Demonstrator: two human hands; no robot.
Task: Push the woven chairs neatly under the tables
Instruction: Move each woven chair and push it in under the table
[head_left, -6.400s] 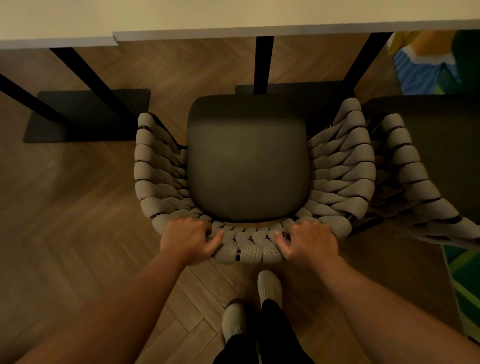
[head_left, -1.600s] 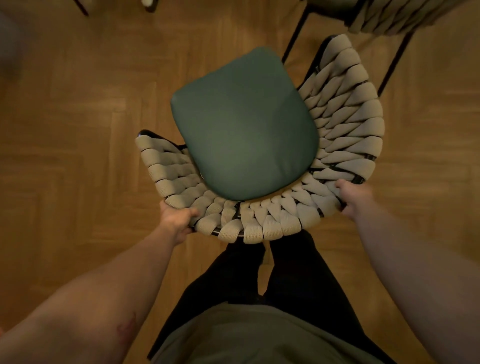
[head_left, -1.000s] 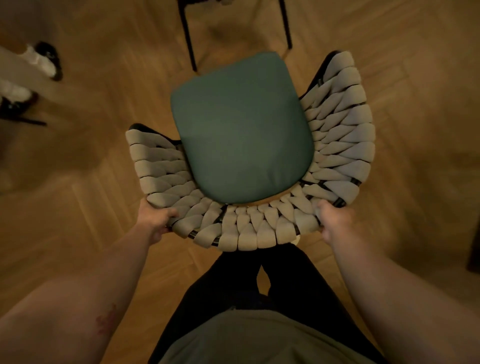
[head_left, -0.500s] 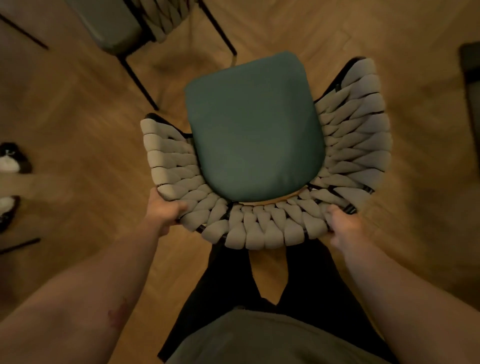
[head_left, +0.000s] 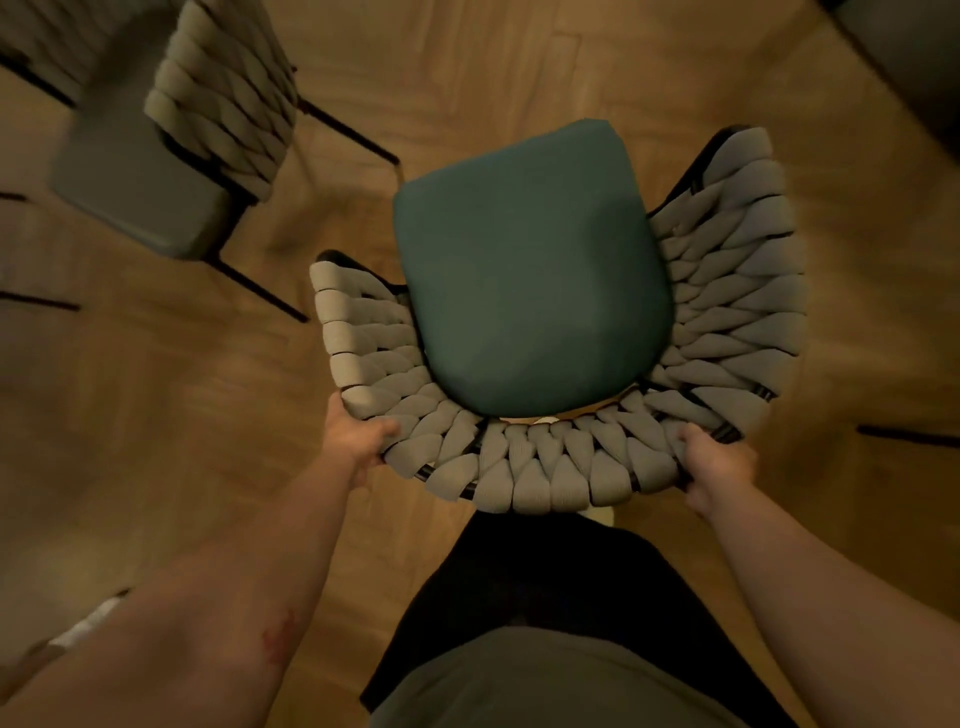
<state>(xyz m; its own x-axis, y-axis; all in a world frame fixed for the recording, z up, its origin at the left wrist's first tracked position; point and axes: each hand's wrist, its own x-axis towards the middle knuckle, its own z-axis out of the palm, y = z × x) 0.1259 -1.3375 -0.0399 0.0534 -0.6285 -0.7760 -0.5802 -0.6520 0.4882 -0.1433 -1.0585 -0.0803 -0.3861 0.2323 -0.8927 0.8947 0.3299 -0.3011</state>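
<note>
Hidden: the woven chair's (head_left: 545, 467) legs sit out of sight under its green seat cushion (head_left: 530, 270), so we cannot tell whether they touch the wooden floor (head_left: 156, 415); the fingers of both hands are tucked under the woven rim
Cut off: a second woven chair (head_left: 223, 98) at 10 to 11 o'clock runs off the top and left edges and is smeared by blur; a dark block (head_left: 909, 62) at 1 o'clock is too cropped for us to name
Hard to make out: thin dark bars at 9 and 3 o'clock, blurred
Chair place: mid-frame, just beyond our dark trousers (head_left: 545, 571)
Chair heading: the open front of the seat faces roughly 12 o'clock, the curved woven back bows toward us at 6 o'clock; front-to-back axis runs 12 to 6
Left hand (head_left: 356, 439): grips the back's rim at the chair's 7 o'clock, thumb on top of the weave
Right hand (head_left: 717, 462): grips the rim at the chair's 5 o'clock, knuckles toward us
Change from half a second ago: both grips sit at the same spots; the second chair has slid further into view, lower in the frame; the black-and-white shoes at 9 o'clock are gone from view
</note>
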